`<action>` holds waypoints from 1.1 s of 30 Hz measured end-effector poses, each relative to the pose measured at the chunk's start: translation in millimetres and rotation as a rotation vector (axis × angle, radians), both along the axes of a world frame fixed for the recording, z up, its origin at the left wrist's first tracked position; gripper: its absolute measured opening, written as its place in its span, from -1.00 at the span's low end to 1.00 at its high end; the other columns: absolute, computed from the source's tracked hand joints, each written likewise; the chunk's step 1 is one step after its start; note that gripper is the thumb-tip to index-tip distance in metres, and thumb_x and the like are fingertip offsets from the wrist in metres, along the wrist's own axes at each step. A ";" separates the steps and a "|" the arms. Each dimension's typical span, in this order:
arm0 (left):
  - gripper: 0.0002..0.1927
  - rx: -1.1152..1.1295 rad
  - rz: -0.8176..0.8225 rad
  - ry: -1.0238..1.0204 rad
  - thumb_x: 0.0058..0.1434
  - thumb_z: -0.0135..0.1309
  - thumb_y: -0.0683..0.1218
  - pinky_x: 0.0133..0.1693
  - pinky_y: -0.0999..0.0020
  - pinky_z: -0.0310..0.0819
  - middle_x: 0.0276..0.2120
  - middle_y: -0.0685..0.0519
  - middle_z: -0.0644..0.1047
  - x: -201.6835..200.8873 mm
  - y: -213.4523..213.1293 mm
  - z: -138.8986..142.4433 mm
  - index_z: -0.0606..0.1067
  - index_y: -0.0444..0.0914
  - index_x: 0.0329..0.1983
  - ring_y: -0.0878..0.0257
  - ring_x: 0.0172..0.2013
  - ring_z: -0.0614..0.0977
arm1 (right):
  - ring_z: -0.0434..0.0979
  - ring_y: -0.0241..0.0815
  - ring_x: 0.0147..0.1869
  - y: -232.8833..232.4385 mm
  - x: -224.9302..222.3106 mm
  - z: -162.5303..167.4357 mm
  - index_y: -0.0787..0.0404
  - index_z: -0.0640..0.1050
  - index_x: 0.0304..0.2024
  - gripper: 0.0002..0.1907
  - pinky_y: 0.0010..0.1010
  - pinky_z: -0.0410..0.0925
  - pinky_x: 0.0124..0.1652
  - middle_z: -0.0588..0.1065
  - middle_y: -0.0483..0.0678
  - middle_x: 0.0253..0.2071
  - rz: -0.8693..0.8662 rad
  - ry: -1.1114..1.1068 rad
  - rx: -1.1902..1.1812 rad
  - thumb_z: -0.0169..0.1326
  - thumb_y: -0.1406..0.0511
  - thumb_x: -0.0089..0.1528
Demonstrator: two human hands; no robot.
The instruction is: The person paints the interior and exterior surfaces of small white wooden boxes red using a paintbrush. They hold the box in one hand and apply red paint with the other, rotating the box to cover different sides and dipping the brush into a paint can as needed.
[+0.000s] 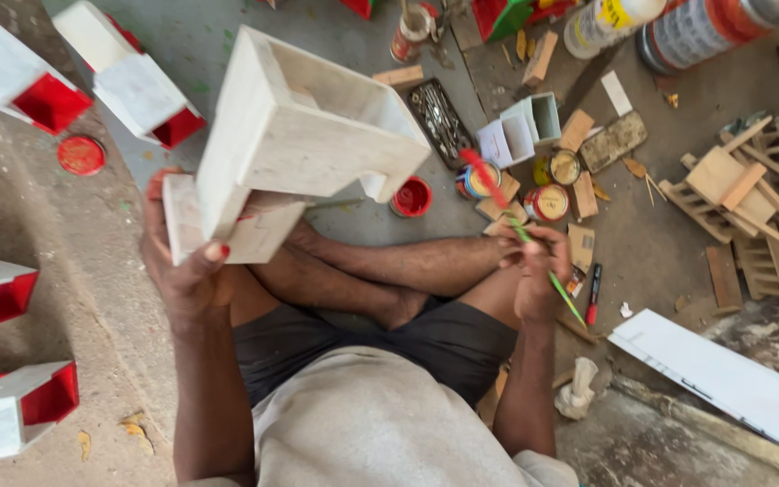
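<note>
The white-painted open wooden box (299, 135) sits gripped in the left hand (182, 261) (raised high); the right hand (538, 266) pinches a green-handled, red-tipped brush (520, 230).

Two large labelled cans lying at the floor's top edge: one white-and-yellow (608, 20), one grey-and-orange (710, 32); three small paint tins with coloured labels (547, 203) mid-floor.

bare matt wooden birdhouse (304, 135); glossy red paint in metal tin (411, 197); rough concrete floor (200, 45).
</note>
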State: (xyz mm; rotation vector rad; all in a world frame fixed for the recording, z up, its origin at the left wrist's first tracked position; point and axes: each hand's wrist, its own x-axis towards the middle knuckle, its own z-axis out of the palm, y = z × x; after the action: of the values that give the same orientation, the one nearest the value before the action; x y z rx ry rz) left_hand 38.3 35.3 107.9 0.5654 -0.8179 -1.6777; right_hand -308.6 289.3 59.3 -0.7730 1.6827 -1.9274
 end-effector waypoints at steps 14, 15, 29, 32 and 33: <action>0.13 -0.006 0.051 -0.033 -0.11 0.59 -0.08 0.38 0.24 0.40 0.13 -0.03 0.40 11.1 6.8 -1.4 0.21 -0.36 0.48 0.15 0.18 0.46 | 0.61 -0.32 -0.33 -68.2 13.8 -32.5 0.30 0.66 -0.10 -0.81 -0.48 0.43 -0.34 0.62 -0.01 -0.35 0.099 0.638 0.489 0.22 0.37 0.24; 0.14 0.000 0.050 -0.036 -0.12 0.59 -0.07 0.38 0.24 0.40 0.12 -0.03 0.41 11.5 7.0 -1.8 0.21 -0.36 0.48 0.15 0.20 0.47 | 0.63 -0.30 -0.32 -72.5 14.0 -34.6 0.30 0.66 -0.09 -0.80 -0.47 0.44 -0.34 0.62 0.02 -0.33 0.111 0.686 0.472 0.22 0.38 0.23; 0.16 0.006 0.077 -0.026 -0.10 0.61 -0.09 0.42 0.23 0.33 0.20 0.01 0.37 13.3 7.6 -6.3 0.19 -0.35 0.51 0.17 0.22 0.42 | 0.62 0.02 -0.26 -78.8 15.4 -49.1 0.31 0.65 -0.16 -0.83 -0.24 0.47 -0.24 0.60 0.11 -0.30 0.178 0.920 0.459 0.19 0.39 0.20; 0.13 -0.002 0.064 -0.044 -0.12 0.60 -0.09 0.40 0.22 0.34 0.17 -0.02 0.39 14.2 6.2 -7.2 0.19 -0.36 0.45 0.16 0.20 0.43 | 0.63 -0.01 -0.26 -76.5 15.9 -46.5 0.30 0.64 -0.17 -0.83 -0.26 0.48 -0.25 0.60 0.10 -0.30 0.170 0.868 0.445 0.18 0.39 0.19; 0.14 -0.003 0.065 -0.043 -0.12 0.60 -0.09 0.41 0.22 0.34 0.17 -0.02 0.39 14.0 5.6 -7.6 0.19 -0.35 0.47 0.16 0.20 0.43 | 0.64 -0.03 -0.26 -76.2 16.3 -45.9 0.30 0.64 -0.17 -0.83 -0.27 0.49 -0.26 0.61 0.10 -0.29 0.165 0.844 0.433 0.18 0.39 0.19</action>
State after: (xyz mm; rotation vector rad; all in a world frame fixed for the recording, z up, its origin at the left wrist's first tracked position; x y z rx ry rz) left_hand 52.3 40.9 100.3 0.6213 -0.8239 -1.6093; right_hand -292.3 213.0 13.4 -1.6055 2.2866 -1.0868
